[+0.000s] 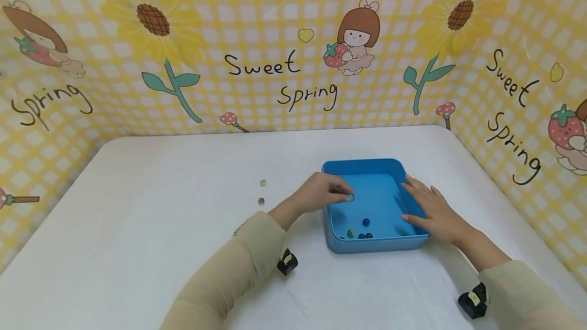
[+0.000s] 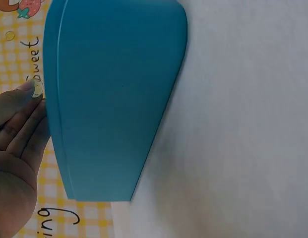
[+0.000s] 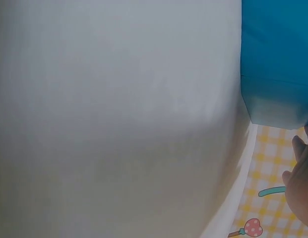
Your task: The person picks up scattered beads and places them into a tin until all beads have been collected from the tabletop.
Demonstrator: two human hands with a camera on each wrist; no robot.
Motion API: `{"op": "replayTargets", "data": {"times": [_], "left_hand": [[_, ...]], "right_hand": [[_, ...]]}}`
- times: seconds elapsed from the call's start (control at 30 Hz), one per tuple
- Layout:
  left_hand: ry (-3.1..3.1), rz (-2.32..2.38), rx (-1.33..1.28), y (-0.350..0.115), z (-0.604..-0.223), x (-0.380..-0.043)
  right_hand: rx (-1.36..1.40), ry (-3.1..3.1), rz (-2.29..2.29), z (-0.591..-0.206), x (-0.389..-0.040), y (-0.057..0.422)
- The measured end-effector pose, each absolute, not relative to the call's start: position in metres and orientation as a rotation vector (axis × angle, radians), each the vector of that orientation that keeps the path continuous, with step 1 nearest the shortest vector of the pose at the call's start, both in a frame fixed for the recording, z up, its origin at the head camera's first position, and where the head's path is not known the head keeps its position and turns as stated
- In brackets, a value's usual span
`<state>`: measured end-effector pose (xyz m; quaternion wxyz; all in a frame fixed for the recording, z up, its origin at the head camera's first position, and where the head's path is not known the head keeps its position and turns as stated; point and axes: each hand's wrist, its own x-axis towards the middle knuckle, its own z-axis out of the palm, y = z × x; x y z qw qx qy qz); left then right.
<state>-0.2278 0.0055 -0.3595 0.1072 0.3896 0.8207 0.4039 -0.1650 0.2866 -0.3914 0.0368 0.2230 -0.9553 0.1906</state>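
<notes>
My left hand [image 1: 322,192] reaches over the left side of a blue plastic tray [image 1: 377,245] and pinches a small glass marble [image 1: 351,197] between thumb and fingertips. In the left wrist view that marble [image 2: 37,89] shows pale and shiny, just beyond the tray's edge. My right hand [image 1: 433,214] lies along the tray's right rim with fingers spread and straight. Inside the tray, a dark blue marble [image 1: 366,222], a green-yellow marble [image 1: 350,233] and a few more sit towards the near wall, which partly hides some.
On the white table left of the tray lie a yellow-green marble [image 1: 263,183] and a brownish marble [image 1: 261,201]. More small marbles [image 1: 239,228] show partly behind the left sleeve [image 1: 257,248]. A yellow checked cloth [image 1: 257,101] walls the table's back and sides.
</notes>
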Motion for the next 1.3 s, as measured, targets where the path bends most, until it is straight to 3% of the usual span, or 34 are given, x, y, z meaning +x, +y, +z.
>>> {"op": "replayTargets", "data": {"times": [0.63, 0.97, 1.3], "left_hand": [[2.384, 1.023, 1.186, 0.038, -0.362, -0.236], [2.463, 0.567, 1.312, 0.046, -0.365, -0.238], [2.482, 0.454, 1.324, 0.047, -0.368, -0.232]], "right_hand": [[0.721, -2.907, 0.616, -0.389, -0.165, 0.287], [0.717, -2.911, 0.654, -0.386, -0.165, 0.285], [0.720, -2.925, 0.648, -0.388, -0.164, 0.283]]}}
